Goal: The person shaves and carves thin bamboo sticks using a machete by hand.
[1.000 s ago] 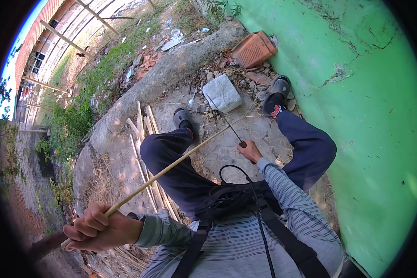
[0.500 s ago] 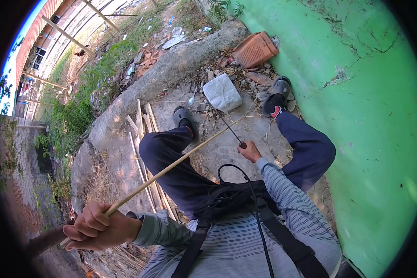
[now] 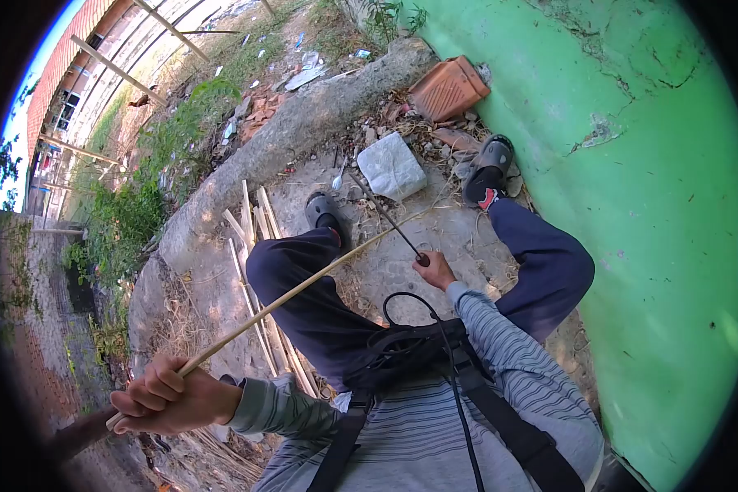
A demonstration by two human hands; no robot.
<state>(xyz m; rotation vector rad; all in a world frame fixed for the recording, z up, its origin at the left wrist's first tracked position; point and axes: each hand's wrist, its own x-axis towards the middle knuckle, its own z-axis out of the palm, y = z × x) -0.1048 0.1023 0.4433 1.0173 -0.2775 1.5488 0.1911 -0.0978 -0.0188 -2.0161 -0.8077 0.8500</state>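
Note:
My left hand (image 3: 172, 399), at the lower left, is closed round the near end of a long, thin bamboo stick (image 3: 279, 305). The stick slants up and right across my left thigh, its far end over the ground between my feet. In my right hand (image 3: 435, 271) is the dark handle of a long, narrow-bladed knife (image 3: 377, 205). Its blade points up and left and crosses the stick near the far end; whether the two touch I cannot tell. Just beyond the blade lies a whitish block (image 3: 392, 166).
Several split bamboo strips (image 3: 262, 246) lie on the ground by my left leg. A green wall (image 3: 648, 205) rises close on my right. An orange clay block (image 3: 449, 88) and a low stone ledge (image 3: 303, 123) are ahead. A white plastic spoon (image 3: 339, 176) lies near my left foot.
The knife blade has swung a little to the left and its flat shows wider. My right hand has shifted slightly left; my left hand has hardly moved.

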